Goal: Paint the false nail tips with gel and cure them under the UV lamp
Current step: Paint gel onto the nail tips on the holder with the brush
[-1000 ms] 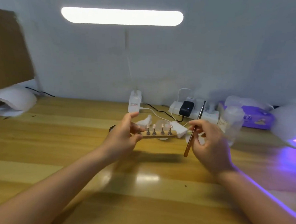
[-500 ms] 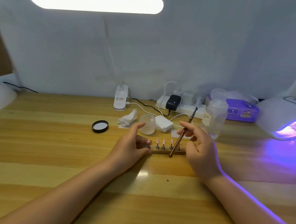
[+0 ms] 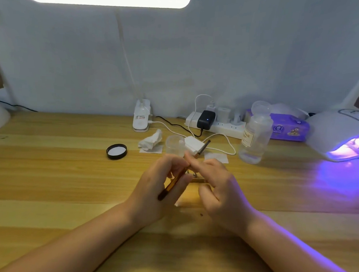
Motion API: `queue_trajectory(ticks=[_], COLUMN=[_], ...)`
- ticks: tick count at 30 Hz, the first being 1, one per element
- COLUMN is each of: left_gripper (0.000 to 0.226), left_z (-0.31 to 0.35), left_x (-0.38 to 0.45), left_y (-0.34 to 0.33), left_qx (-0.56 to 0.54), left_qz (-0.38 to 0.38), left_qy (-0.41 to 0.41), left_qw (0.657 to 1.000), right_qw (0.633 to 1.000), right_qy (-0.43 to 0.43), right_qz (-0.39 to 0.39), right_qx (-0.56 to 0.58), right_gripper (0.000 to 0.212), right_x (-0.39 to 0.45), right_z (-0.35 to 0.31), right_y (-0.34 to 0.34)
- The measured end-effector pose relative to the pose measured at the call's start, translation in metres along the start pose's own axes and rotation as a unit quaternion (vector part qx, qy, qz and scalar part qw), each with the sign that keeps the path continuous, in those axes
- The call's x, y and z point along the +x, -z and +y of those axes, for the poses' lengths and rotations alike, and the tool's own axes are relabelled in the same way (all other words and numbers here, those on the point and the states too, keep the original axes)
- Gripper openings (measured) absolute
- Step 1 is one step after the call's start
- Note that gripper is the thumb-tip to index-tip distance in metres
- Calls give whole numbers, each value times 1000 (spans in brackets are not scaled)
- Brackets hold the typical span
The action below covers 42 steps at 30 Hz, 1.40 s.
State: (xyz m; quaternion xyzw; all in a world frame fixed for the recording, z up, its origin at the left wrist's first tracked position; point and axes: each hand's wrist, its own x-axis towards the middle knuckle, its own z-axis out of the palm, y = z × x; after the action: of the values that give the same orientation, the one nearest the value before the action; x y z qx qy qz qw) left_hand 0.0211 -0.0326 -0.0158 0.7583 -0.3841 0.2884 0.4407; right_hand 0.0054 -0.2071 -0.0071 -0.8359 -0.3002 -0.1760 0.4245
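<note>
Mostly hidden: nail-tip holder (image 3: 199,180) on desk between both hands. Right hand (image 3: 219,192) pinches brush (image 3: 179,176) slanted across left hand (image 3: 157,188) — left grip unclear, probably steadying holder. UV lamp (image 3: 340,136) lit, far right — within reach for curing.

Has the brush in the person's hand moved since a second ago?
Yes. The brush has tilted over: its lower end now lies across the left hand, while its tip points toward the clear cup.

head view, down over near desk (image 3: 68,182)
</note>
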Motion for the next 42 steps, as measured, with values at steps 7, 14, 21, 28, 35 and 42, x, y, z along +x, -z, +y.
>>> queue_trajectory(ticks=[7, 14, 21, 28, 35, 42], left_gripper=[14, 14, 14, 26, 22, 19], left_z=[-8, -17, -18, -17, -17, -12], left_x=[2, 2, 3, 2, 1, 0], left_y=[5, 9, 9, 2, -1, 1], left_qx=[-51, -49, -53, 43, 48, 16], left_qz=[73, 84, 58, -68, -90, -99], left_qy=[86, 141, 155, 207, 205, 193], left_qw=[992, 985, 985, 975, 973, 976], right_qw=[976, 957, 965, 938, 938, 947], right_qy=[-8, -102, -130, -4, -59, -128], right_qz=[20, -96, -52, 109, 41, -30], right_qx=[-218, -252, -219, -328, -340, -292], right_gripper=[89, 73, 66, 23, 24, 36], right_x=[11, 11, 9, 10, 9, 14], right_z=[18, 53, 65, 35, 12, 18], right_y=[29, 40, 49, 32, -8, -10])
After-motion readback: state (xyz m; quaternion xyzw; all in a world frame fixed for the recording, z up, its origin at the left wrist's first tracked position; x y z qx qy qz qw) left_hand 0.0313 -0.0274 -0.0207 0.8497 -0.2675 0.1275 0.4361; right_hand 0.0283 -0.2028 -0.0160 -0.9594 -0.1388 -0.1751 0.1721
